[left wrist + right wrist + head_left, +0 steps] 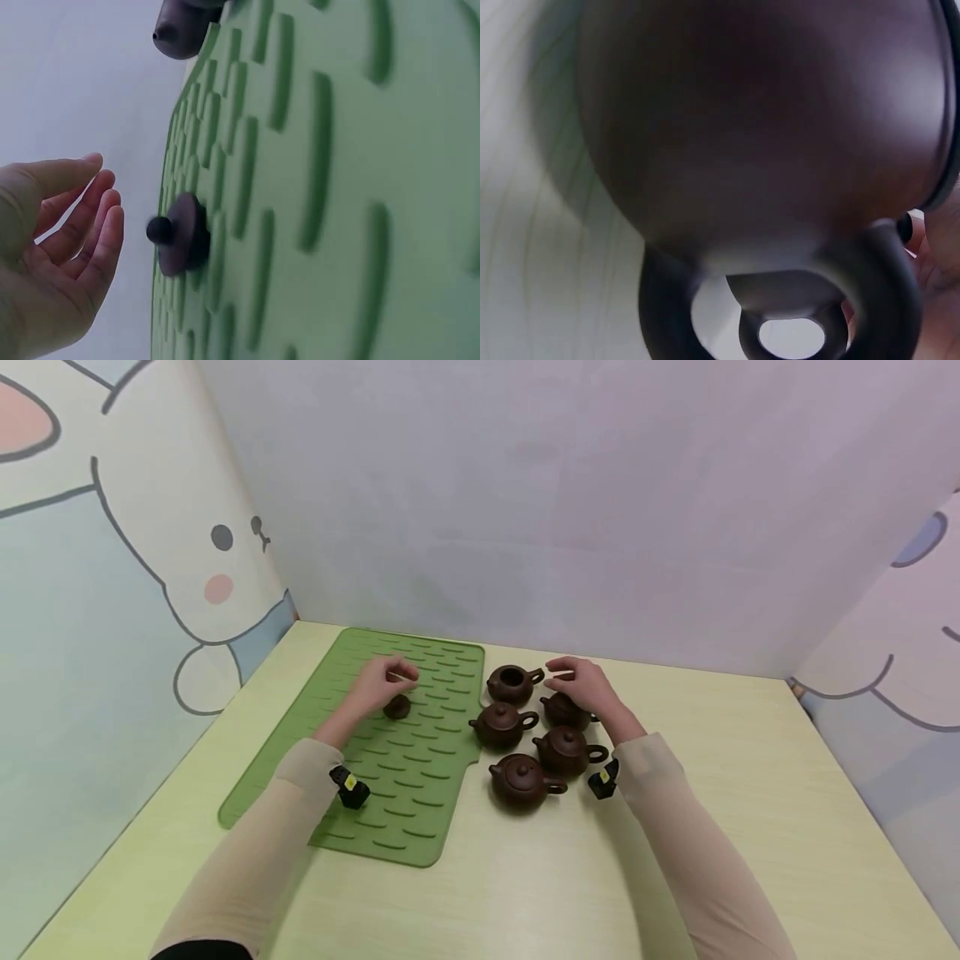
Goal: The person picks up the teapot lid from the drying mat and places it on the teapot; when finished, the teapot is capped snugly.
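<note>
My left hand [375, 683] hovers over the green mat [375, 827], fingers loosely bent and holding nothing. Just beneath it lies a dark brown teapot lid [397, 707], knob up; the left wrist view shows a gap between the fingers and the lid's knob [159, 230]. My right hand [590, 687] is above a brown teapot [564, 713], partly covering it. Its bent fingertips are near the handle of a lidless teapot [501, 690] and grip nothing visible. In the right wrist view a teapot body [780, 150] hides most of that hand.
Several lidded brown teapots stand close together beside the mat's right edge: one at the middle left [498, 727], one at the right [564, 752] and one in front [519, 782]. The pale table [495, 893] meets a white wall [525, 527] behind.
</note>
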`<action>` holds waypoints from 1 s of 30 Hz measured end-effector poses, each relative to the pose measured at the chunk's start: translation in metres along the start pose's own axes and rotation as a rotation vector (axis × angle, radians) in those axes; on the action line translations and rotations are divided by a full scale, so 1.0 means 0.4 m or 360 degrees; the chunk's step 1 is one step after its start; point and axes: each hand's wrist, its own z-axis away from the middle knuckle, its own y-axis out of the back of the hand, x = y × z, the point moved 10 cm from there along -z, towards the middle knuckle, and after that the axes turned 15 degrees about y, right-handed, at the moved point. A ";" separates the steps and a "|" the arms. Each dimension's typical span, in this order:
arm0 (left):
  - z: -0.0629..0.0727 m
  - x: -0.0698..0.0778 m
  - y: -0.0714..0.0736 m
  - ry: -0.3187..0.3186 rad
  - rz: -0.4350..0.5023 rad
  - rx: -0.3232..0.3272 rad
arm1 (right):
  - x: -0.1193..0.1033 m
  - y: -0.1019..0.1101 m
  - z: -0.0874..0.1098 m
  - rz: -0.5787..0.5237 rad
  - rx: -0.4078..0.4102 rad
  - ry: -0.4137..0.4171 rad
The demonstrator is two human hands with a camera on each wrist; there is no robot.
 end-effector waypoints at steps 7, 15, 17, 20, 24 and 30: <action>0.015 -0.059 0.012 0.0020 -0.0019 -0.0018 | 0.007 -0.015 0.004 -0.0010 -0.0065 -0.0013; 0.021 -0.092 0.010 0.0058 -0.0048 -0.0052 | 0.007 -0.028 -0.002 -0.0037 -0.0102 0.0014; 0.020 -0.093 0.008 0.0059 -0.0064 -0.0059 | 0.008 -0.028 -0.003 -0.0031 -0.0106 0.0020; 0.020 -0.090 0.008 0.0042 -0.0117 -0.0049 | 0.008 -0.028 -0.004 -0.0020 -0.0106 0.0025; 0.016 -0.087 0.011 0.0043 -0.0168 -0.0025 | 0.004 -0.028 -0.004 -0.0027 -0.0103 0.0032; 0.004 -0.061 0.018 0.0071 -0.0141 -0.0010 | 0.003 -0.028 0.000 -0.0047 -0.0100 0.0041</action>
